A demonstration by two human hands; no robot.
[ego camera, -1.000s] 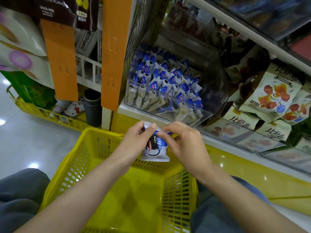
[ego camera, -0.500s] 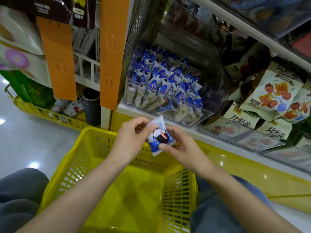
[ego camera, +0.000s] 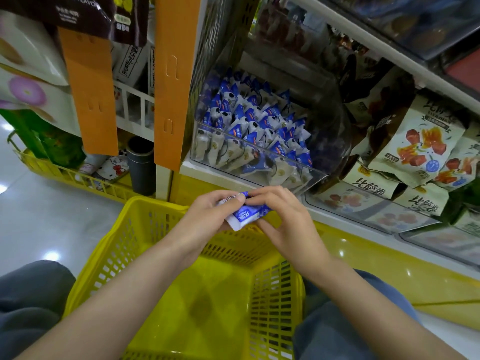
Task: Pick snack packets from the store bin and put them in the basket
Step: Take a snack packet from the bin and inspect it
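Hands: left hand (ego camera: 207, 216) and right hand (ego camera: 283, 219) meet over the far edge of the basket, fingers curled. Both pinch the same snack packet between thumb and fingertips.
Head view, packet: blue-and-white snack packet (ego camera: 246, 215), tilted, one end under the left thumb and the other under the right fingers. It is held in the air, touching neither basket nor bin.
Head view, basket: yellow plastic basket (ego camera: 272, 294) sits between the person's knees, directly below the hands. The floor in view shows only yellow plastic and shadow, with no packet on it.
Head view, store bin: clear store bin (ego camera: 259, 165) at the left end of the shelf, just beyond the hands. It is well stocked with matching blue-and-white packets (ego camera: 259, 118) heaped against its front wall.
Head view, neighbours: beige pouches (ego camera: 420, 141) in the next bin to the right. Orange strips (ego camera: 171, 81) hang left of the bin.
Done: one packet is out of the bin and in hand.
Left: the drop into the basket is not yet made, and more picks should follow. By my reading the task is early on.
Unclear: the forearms hide the basket's near edge, so a packet there cannot be ruled out.
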